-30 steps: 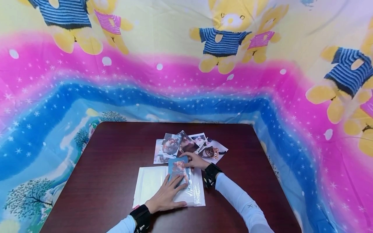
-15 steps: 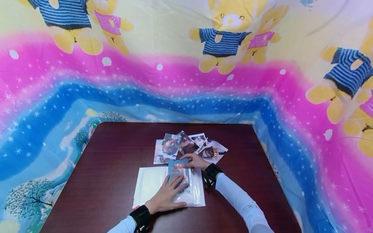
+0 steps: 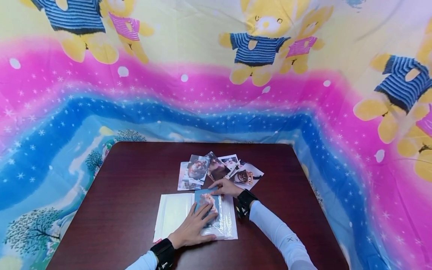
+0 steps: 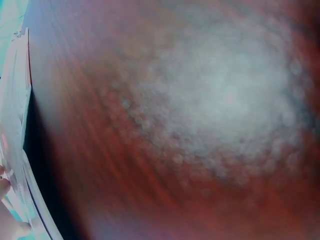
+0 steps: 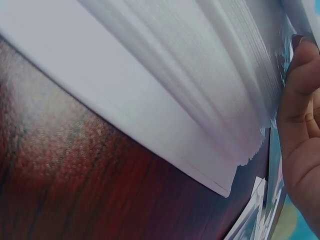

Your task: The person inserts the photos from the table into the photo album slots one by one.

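An open photo album (image 3: 173, 215) with clear sleeves lies near the front of the table. A blue-backed photo (image 3: 200, 195) of an animal lies lengthwise over its right page, most of it inside the sleeve area. My left hand (image 3: 190, 227) rests flat across the photo's lower part and the page, fingers spread. My right hand (image 3: 227, 187) pinches the photo's upper right edge at the top of the album. In the right wrist view, the right hand (image 5: 302, 115) is beside the thick stack of album pages (image 5: 235, 85). The left wrist view catches only fingers (image 4: 4, 187) and the album's edge.
Several loose photos (image 3: 197, 168) lie fanned and overlapping just beyond the album, including one of an animal in a bear hat (image 3: 244, 177). The dark red wooden table (image 3: 135, 168) is surrounded by a printed cloth backdrop (image 3: 202, 93) with cartoon bears.
The photo has slid down toward me, deeper into the album page, and my right hand has followed it slightly. My left hand has stayed in place.
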A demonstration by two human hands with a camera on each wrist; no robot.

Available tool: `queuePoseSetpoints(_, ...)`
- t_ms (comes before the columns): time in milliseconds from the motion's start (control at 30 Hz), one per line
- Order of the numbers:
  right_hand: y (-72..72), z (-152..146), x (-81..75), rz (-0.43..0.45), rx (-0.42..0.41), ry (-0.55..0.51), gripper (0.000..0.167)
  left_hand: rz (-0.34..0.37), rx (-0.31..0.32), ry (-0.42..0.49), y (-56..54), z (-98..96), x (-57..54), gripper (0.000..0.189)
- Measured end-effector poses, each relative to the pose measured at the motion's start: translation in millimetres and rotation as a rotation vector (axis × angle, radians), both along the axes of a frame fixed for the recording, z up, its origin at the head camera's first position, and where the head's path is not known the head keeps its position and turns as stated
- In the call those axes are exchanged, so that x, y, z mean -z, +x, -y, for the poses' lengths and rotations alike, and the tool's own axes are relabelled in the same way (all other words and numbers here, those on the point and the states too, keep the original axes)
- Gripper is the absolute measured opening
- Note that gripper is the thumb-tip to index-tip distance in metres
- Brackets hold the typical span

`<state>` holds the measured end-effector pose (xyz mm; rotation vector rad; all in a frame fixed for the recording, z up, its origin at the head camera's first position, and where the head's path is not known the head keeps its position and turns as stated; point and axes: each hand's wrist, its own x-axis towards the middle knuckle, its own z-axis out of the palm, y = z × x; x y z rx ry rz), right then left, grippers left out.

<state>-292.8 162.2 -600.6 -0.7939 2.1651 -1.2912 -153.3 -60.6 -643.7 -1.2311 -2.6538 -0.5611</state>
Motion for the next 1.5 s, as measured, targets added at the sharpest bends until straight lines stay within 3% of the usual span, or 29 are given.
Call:
queuePoseSetpoints(467,-0.4,0.9,2.5,-0.062,-0.017,0.012,0.028,0.01,-0.005,-0.003,-0.5,-0.7,-0.5,0.075)
queuePoseSetpoints(767,-1.1,-1.0,0.5,-0.014,-0.062,0.015,0.026,0.034,-0.007,0.003,0.6,-1.1,-0.1,0.072)
queuePoseSetpoints(1100,2.9,3.0,-0.1,-0.059,-0.014,0.004,0.023,0.046,-0.003,0.008,-2.2,0.2,-3.9,0.068)
queuePoseSetpoints(1267,7.9,3.7,-5.7,-0.006,0.049,-0.06,0.036,0.102,-0.033,0.153,-9.2,4.0,-19.7,0.059)
queuePoseSetpoints(1500,32.5,18.4,-21.8,0.21,0.126,-0.271,0.046,0.24,-0.202,0.4,-17.6,9.1,-40.5,0.054)
